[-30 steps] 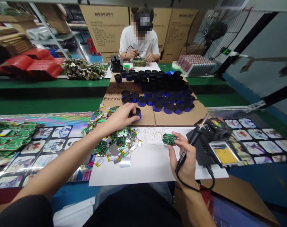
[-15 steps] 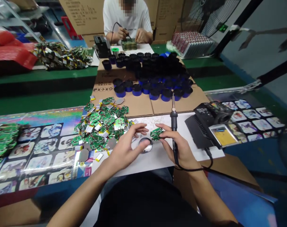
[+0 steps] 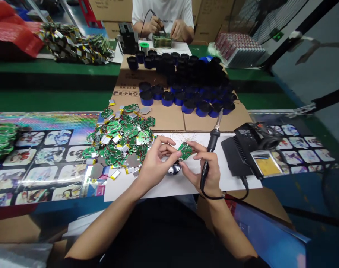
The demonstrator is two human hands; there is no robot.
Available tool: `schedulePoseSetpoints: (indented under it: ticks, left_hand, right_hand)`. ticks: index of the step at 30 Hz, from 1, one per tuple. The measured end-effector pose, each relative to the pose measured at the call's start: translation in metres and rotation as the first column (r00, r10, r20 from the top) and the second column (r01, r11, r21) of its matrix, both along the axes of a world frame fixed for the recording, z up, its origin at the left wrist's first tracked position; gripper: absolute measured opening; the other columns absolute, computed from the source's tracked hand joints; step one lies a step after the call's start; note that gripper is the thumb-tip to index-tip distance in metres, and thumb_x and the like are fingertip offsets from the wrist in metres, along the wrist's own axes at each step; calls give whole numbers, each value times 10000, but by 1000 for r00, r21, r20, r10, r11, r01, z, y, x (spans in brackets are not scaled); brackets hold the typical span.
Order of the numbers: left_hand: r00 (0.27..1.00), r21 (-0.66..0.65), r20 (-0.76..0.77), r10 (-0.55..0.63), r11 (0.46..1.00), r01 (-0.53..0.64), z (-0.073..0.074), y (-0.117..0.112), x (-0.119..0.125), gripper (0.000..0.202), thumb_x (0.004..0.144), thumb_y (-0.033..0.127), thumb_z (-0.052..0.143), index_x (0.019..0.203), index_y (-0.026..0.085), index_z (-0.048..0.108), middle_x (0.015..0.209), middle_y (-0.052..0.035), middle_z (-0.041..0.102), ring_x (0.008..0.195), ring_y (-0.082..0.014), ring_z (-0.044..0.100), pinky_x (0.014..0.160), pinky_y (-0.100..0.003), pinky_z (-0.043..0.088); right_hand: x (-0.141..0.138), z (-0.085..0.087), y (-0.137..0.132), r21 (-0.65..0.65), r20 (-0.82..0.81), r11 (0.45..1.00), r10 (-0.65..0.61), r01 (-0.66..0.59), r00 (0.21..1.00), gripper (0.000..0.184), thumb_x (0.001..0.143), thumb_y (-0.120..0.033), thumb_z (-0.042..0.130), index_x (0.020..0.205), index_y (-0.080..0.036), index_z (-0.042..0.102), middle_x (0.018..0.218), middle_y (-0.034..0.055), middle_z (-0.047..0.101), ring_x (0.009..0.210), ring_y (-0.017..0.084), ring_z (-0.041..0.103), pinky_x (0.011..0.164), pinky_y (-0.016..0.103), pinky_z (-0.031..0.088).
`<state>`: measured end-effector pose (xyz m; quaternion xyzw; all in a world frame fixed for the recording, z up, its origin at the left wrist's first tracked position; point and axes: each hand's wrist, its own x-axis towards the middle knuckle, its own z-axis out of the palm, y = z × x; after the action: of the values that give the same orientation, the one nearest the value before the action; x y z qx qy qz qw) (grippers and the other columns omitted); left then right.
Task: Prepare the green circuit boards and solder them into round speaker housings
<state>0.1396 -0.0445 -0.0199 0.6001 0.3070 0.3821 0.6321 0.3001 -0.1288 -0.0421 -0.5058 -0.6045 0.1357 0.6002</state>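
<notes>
A small green circuit board (image 3: 185,150) is held over the white sheet (image 3: 175,184) between both hands. My left hand (image 3: 155,163) pinches its left edge with thumb and forefinger. My right hand (image 3: 207,169) touches its right edge with the fingertips while gripping a black soldering iron (image 3: 211,147), tip pointing up and away. A round silvery part (image 3: 173,170) lies on the sheet just under my hands. A heap of green boards and silver cells (image 3: 120,137) lies left of my left hand.
A black soldering station (image 3: 253,147) stands at the right. Blue and black round cases (image 3: 186,83) crowd the cardboard behind. Another person's hands (image 3: 166,28) work at the far end. More boards (image 3: 2,137) lie far left, a fan (image 3: 259,18) at back right.
My left hand left the blue case on the cardboard and came back to the white sheet. It now pinches the green board together with my right hand. The view tilted down.
</notes>
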Motion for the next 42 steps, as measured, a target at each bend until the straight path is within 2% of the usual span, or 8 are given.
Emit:
schedulePoseSetpoints:
  ticks: [3, 6, 11, 15, 19, 27, 36, 42]
  left_hand:
    - [975, 276, -216, -42, 956, 102, 1, 0, -23, 235, 1010, 298, 674, 1221, 231, 595, 1139, -68, 734, 1092, -197, 704, 969, -340, 542]
    - [889, 501, -455, -56, 809, 307, -5, -7, -43, 349, 989, 304, 709, 1323, 259, 618, 1378, -100, 659, 1299, -261, 611, 1104, -443, 476]
    - [820, 645, -553, 148, 699, 309, -26, -21, -36, 313, 974, 331, 706, 1273, 245, 673, 1427, -144, 602, 1167, -313, 594, 988, -513, 482]
    - [893, 588, -438, 104, 784, 197, -34, -20, -20, 122, 1036, 257, 591, 985, 208, 691, 1082, -91, 686, 970, -218, 625, 892, -383, 504]
    - [951, 171, -308, 23, 985, 31, -37, -19, -17, 167, 1075, 331, 535, 1010, 197, 612, 889, -30, 693, 766, -139, 633, 701, -260, 496]
    - [999, -315, -46, 20, 948, -33, -35, -20, -24, 408, 874, 490, 815, 1061, 146, 698, 871, -55, 762, 698, -145, 700, 685, -276, 600]
    - [991, -234, -110, -72, 971, 44, -28, -11, -39, 234, 904, 388, 802, 913, 168, 723, 774, -20, 727, 689, -122, 682, 661, -223, 557]
    - [960, -142, -202, -194, 976, 167, -28, -8, -45, 205, 960, 362, 739, 914, 165, 707, 748, -19, 684, 677, -114, 644, 625, -210, 509]
  right_hand:
    - [13, 2, -7, -39, 44, 999, -7, 9, 999, 445, 830, -64, 769, 1129, -272, 514, 1407, 148, 675, 1325, 306, 657, 1087, 543, 546]
    - [25, -1, -14, -60, 106, 997, -39, 45, 994, 412, 829, -79, 741, 1123, -262, 516, 1361, 158, 692, 1284, 312, 675, 1067, 557, 550]
    - [30, -14, -21, -135, 139, 988, -60, 79, 988, 373, 851, -104, 718, 1136, -255, 531, 1338, 164, 702, 1251, 300, 694, 1029, 532, 579]
    - [28, -17, -27, -117, 163, 987, -92, 112, 982, 388, 846, -87, 728, 1144, -247, 539, 1365, 182, 683, 1283, 309, 681, 1039, 539, 576]
    - [23, -14, -38, -132, 175, 985, -91, 115, 980, 417, 842, -80, 736, 1169, -251, 543, 1337, 165, 691, 1247, 301, 697, 1012, 516, 598]
    - [-1, -18, -38, -226, 361, 973, 130, -48, 924, 491, 864, -45, 678, 1289, -260, 557, 1313, 128, 735, 1269, 321, 632, 1022, 564, 582]
    - [4, -12, -32, -125, 292, 990, 103, -69, 951, 227, 981, -194, 641, 1200, -252, 645, 1210, 119, 786, 1133, 317, 678, 925, 561, 586]
    - [23, -1, -54, -169, -248, 946, -311, 275, 917, 467, 1065, -557, 434, 1429, -284, 537, 754, 19, 704, 645, 241, 681, 638, 447, 578]
